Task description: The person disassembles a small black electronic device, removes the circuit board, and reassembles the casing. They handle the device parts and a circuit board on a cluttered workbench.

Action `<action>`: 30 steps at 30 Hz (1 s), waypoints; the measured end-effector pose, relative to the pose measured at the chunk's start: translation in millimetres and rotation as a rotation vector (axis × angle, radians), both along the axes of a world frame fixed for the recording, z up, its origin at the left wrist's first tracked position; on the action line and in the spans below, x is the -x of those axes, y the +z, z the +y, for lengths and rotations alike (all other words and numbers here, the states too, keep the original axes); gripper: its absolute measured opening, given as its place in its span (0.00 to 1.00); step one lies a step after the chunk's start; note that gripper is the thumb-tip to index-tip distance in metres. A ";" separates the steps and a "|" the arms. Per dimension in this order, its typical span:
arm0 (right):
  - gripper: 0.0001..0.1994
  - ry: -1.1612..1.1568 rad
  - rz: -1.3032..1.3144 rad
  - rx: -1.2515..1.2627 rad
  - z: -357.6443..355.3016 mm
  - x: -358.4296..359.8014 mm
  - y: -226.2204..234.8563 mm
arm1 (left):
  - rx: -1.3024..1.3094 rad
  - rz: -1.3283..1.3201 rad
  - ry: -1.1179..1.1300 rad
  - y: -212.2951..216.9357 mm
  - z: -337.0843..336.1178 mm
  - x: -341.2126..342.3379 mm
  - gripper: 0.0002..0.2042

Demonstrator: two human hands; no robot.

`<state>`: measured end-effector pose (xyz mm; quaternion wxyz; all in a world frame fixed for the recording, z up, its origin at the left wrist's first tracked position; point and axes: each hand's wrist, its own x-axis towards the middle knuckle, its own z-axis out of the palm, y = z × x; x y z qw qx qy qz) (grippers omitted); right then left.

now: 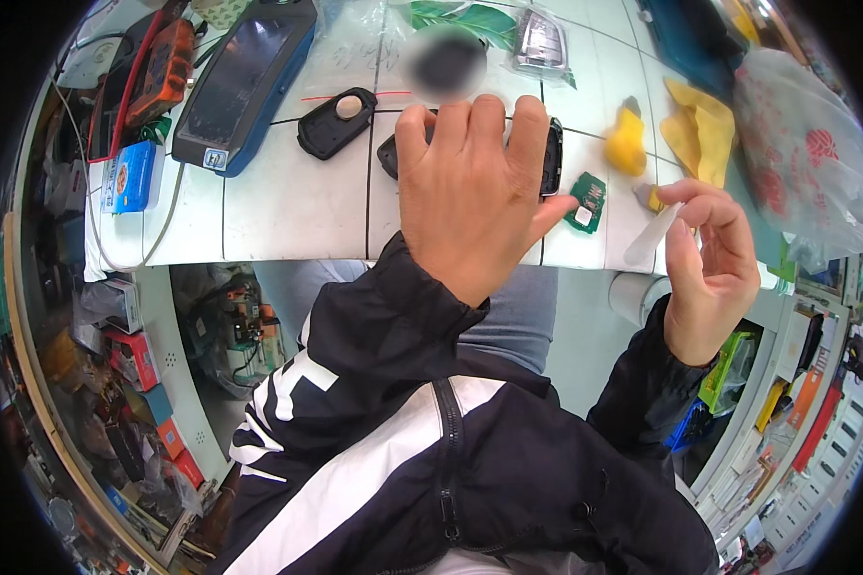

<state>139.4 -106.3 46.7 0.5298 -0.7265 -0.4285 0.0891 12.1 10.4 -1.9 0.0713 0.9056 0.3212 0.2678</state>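
My left hand [470, 196] lies palm down over dark key fob parts, fingers stretched and spread; a black casing edge [551, 158] shows to its right, and the rest is hidden under the palm. The thumb tip reaches the edge of a small green circuit board [587, 203]. To the right, my right hand [710, 259] pinches a thin whitish strip [654, 238] between thumb and fingers, above the table's front edge. Left of my left hand sits an open black key fob shell [336, 125] with a round silver coin cell [348, 107] in it.
On the white tiled table [288, 211] are a handheld device with a screen [244, 86], a blue box [136, 177], an orange-black meter [163, 72], a bagged key fob [541, 43], a yellow object [626, 139], a yellow cloth [700, 129] and a plastic bag [805, 153].
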 end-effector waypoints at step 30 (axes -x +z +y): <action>0.04 0.275 0.668 -0.316 1.7 7.6 -8.6 | 2.189 -1.509 -1.108 -18.0 8.4 39.3 0.30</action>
